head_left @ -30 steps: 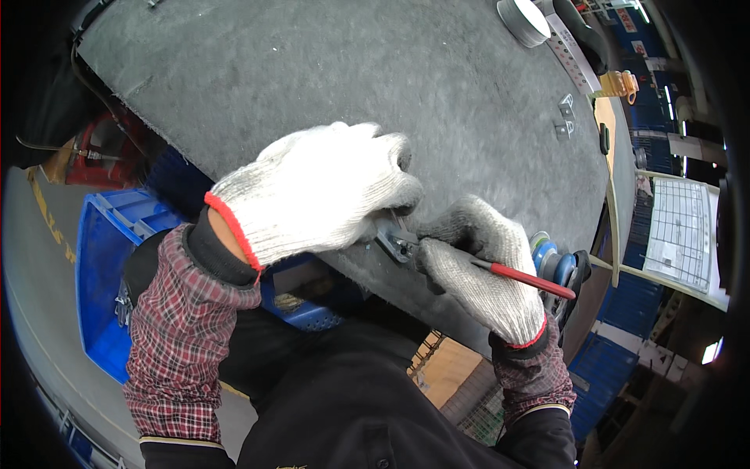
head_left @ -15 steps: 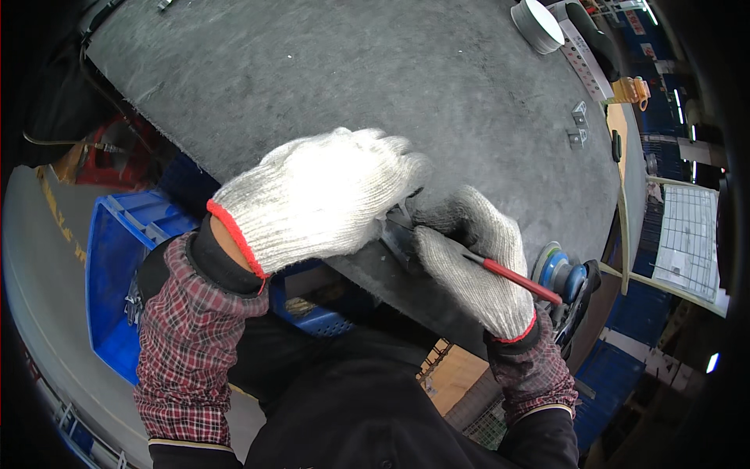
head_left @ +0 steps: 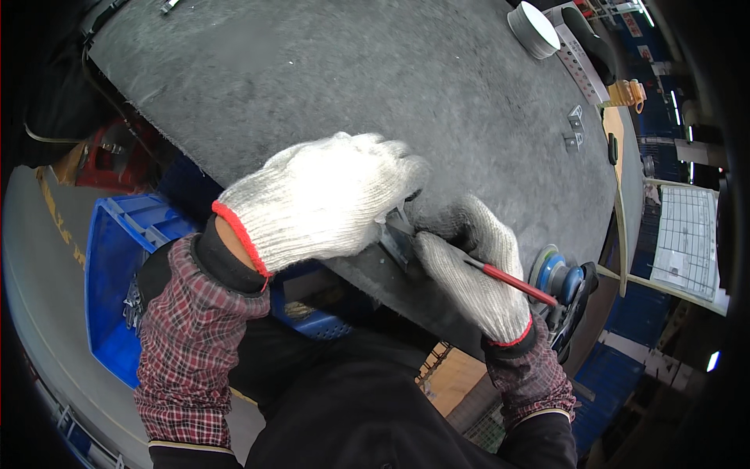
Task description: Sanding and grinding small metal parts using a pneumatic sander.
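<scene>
A small grey metal bracket (head_left: 397, 241) sits between my two gloved hands at the near edge of the table. My left hand (head_left: 332, 199), in a white knitted glove with a red cuff, is closed on the bracket from the left, its fingers bent over the far side. My right hand (head_left: 473, 266), gloved alike, is closed around a slim red-handled tool (head_left: 522, 284). The handle sticks out past the palm to the lower right. Fingers hide the tool's working end, so its exact kind and whether it touches the bracket do not show.
Two small metal brackets (head_left: 575, 129) lie on the right of the grey table (head_left: 312, 78). A blue sander (head_left: 558, 275) rests beside my right wrist. At the far right stand a white spool (head_left: 533, 30) and a perforated box. A blue bin (head_left: 117, 289) with metal parts is at left.
My hands keep their holds and have barely moved. The bracket shows slightly more of its face between them. The whole view has shifted a little.
</scene>
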Tool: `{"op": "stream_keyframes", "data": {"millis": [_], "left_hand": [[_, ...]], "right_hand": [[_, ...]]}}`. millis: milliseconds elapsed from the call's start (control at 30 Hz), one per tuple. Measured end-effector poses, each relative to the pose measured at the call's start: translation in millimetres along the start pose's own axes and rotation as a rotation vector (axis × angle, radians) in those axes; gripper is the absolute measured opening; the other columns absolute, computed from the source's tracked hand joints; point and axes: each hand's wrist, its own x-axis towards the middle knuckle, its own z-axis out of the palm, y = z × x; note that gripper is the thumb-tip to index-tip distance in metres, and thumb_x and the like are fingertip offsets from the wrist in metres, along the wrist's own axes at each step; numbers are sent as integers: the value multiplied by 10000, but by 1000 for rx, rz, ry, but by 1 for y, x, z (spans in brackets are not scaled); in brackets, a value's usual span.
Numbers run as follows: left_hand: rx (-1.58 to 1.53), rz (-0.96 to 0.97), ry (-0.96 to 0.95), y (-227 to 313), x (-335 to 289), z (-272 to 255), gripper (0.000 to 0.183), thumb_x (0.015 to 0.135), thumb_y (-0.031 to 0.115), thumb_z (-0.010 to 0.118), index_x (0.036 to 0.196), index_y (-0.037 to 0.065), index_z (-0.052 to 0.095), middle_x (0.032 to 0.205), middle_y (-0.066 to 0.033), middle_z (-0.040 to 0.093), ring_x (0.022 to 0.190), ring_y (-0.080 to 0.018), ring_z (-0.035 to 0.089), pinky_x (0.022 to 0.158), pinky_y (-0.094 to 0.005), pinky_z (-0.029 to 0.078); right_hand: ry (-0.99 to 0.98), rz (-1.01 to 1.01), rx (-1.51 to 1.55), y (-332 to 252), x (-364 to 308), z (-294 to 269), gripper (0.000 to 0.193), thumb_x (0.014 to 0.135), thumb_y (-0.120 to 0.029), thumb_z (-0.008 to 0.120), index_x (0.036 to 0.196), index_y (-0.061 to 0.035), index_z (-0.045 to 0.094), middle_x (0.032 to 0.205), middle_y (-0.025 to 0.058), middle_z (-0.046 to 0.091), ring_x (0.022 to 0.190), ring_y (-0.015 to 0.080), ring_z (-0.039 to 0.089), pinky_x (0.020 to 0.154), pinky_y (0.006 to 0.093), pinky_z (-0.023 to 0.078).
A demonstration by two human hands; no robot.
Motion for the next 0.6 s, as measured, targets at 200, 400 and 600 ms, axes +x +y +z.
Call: {"op": "stream_keyframes", "data": {"millis": [200,400,600], "left_hand": [[36,1,29,-4,6,-1,474,900,185,835,1341,65,710,1349,-169,732,1272,-396,726,1079,-496,619],[-76,-84,-156,5,5,-27,456,865,254,845,1267,67,737,1268,-185,741,1248,-426,717,1044,-504,597],[-182,-344,112,17,-55,-82,552,833,307,904,1302,57,755,1214,-172,781,1132,-352,769,1013,-438,606]], "right_hand": [[5,-48,32,-1,3,3,214,1046,-154,796,1178,1,730,979,131,809,894,147,762,803,340,616],[-17,-63,-88,-11,-28,-6,126,1021,-77,778,1020,12,689,829,111,777,733,143,722,651,370,576],[264,65,290,41,-114,2,30,1024,-6,710,1030,17,691,794,131,745,647,150,712,554,319,564]]}}
